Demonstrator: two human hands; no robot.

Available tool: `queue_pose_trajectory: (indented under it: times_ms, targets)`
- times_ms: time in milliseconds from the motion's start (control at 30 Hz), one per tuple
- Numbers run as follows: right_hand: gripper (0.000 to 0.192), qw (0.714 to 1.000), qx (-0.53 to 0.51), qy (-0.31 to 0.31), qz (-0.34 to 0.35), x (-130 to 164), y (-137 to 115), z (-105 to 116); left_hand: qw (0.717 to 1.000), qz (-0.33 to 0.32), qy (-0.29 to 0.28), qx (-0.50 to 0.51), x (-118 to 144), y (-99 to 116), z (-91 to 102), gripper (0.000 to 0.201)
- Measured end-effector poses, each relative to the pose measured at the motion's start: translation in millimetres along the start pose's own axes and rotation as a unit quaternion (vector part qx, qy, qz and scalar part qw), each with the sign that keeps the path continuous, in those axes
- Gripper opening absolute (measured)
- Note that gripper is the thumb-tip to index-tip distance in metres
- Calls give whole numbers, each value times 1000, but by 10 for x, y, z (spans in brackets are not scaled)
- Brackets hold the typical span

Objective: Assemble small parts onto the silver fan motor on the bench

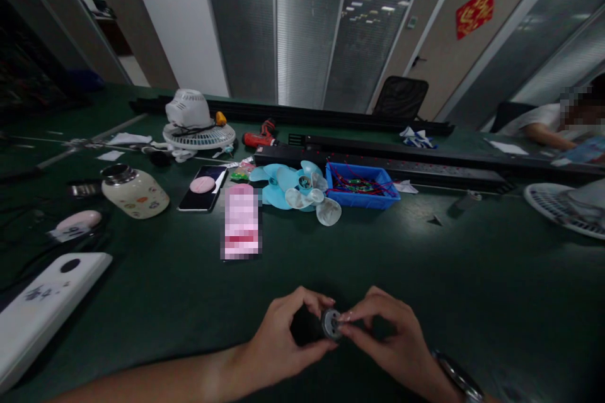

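Your left hand (278, 343) and right hand (392, 343) pinch the small metal motor (331, 323) between fingertips; it looks dense, rigid, smooth; grip its rim at 3 and 9 o'clock.

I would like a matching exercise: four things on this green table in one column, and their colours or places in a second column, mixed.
Things:
1. small round part
2. bin
3. fan blades
4. drill

Descriptions:
A. red, far side of the table
B. held between both hands
C. blue, with wires inside
D. light blue and clear, left of the bin

Pairs: 1-B, 2-C, 3-D, 4-A
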State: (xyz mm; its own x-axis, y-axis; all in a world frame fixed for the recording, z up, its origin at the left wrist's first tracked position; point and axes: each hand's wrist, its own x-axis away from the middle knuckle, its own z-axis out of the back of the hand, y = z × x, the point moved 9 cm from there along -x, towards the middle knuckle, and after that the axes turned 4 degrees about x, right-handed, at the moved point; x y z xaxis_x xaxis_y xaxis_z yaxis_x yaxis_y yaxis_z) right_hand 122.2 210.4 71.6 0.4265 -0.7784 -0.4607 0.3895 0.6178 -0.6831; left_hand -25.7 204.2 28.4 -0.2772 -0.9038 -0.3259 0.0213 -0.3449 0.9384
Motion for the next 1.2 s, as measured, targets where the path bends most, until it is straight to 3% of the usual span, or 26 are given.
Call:
queue_pose_trajectory:
  times_ms: [167, 300, 467, 700, 933, 1200]
  targets:
    - [20, 999, -6, -31, 8, -25, -27, -80, 998, 28, -49, -33, 3, -68, -76, 54]
    - [19, 998, -1, -59, 26, -42, -53, -175, 995, 11, -59, -81, -2, -51, -91, 44]
    - [14, 998, -11, -51, 28, -55, -33, -206, 994, 15, -73, -82, -12, -59, -113, 41]
    - [10, 1000, -20, -20, 12, -113, -40, -82, 992, 41, -77, -89, 9, -121, -120, 44]
    - [5, 994, 29, -8, -102, 159, 441, 334, 988, 75, -87, -103, 10, -107, -108, 46]
    - [15, 981, 74, -59, -167, 576, 841, 393, 984, 108, -89, -107, 21, -152, -112, 44]
